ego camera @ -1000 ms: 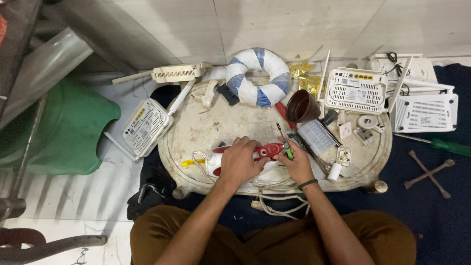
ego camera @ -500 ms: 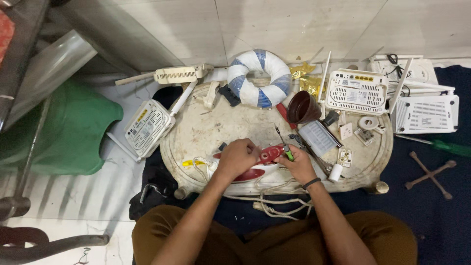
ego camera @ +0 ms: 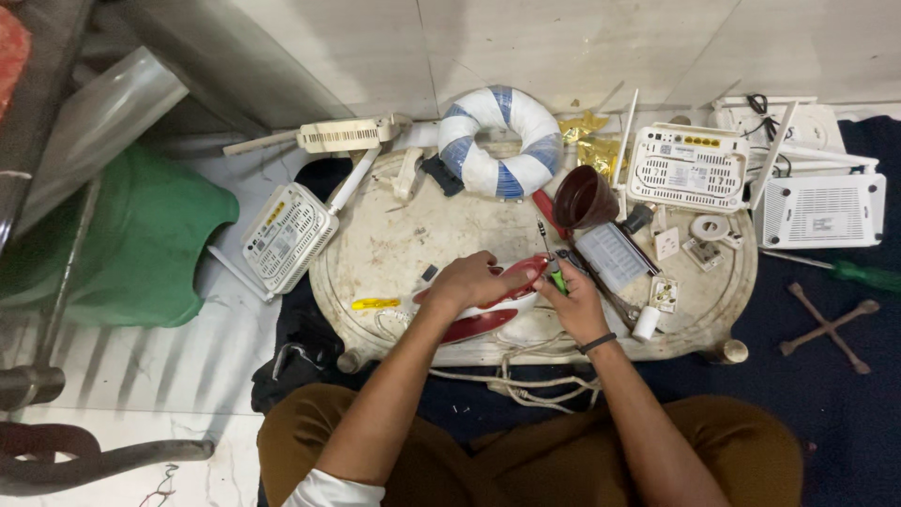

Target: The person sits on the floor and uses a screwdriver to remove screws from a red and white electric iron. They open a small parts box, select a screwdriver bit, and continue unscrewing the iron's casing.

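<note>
A red and white clothes iron (ego camera: 483, 314) is seen lying near the front edge of the worn oval table (ego camera: 394, 235). It is pressed down by the left hand (ego camera: 469, 280), fingers curled over its body. A green-handled screwdriver (ego camera: 552, 268) is gripped by the right hand (ego camera: 572, 299), fingers closed around it, at the iron's right end.

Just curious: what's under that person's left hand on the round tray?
A red and white clothes iron lies under the left hand, on the tray. The hand covers its middle, so that part cannot be seen.
</note>
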